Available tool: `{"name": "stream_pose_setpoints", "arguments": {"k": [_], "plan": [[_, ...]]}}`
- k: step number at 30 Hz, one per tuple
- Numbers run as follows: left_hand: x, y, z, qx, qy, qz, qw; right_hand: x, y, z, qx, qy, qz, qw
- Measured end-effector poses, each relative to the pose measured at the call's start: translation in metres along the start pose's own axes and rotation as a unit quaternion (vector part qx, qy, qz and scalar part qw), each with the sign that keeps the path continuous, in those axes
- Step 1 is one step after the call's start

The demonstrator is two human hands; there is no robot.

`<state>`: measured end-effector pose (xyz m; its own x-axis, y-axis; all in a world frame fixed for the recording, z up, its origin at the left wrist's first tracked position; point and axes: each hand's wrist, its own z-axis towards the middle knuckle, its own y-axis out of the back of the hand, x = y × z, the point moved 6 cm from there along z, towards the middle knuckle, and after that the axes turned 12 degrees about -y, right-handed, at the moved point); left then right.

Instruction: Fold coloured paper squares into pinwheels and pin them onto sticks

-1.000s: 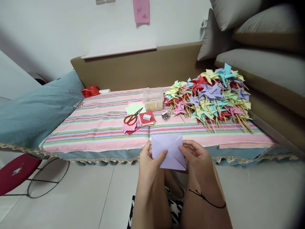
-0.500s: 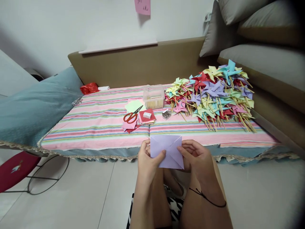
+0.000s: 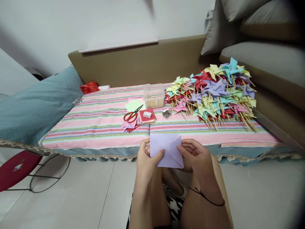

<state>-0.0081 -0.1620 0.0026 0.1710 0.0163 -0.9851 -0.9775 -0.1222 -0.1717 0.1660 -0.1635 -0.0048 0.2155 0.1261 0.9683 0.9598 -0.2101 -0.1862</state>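
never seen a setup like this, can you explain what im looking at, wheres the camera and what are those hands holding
There's no machine here: these are a person's own bare hands. Every picture comes from one camera worn on the person's head, looking forward and down. The left hand and right hand hold a piece of purple paper between them, thumbs on its near face. Beyond, on a striped cloth, lie orange-handled scissors, a clear plastic box and, on the right, a big pile of paper pinwheels.

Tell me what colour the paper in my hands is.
The paper is light purple, as the head view shows best.
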Motion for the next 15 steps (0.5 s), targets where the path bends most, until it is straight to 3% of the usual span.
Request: {"name": "stream_pose_setpoints", "arguments": {"k": [15], "plan": [[-0.0016,-0.0026,-0.0008,0.013,0.014,-0.006,1.000,-0.0001,0.0026,0.0002,-0.003,0.010,-0.023,1.000]]}}
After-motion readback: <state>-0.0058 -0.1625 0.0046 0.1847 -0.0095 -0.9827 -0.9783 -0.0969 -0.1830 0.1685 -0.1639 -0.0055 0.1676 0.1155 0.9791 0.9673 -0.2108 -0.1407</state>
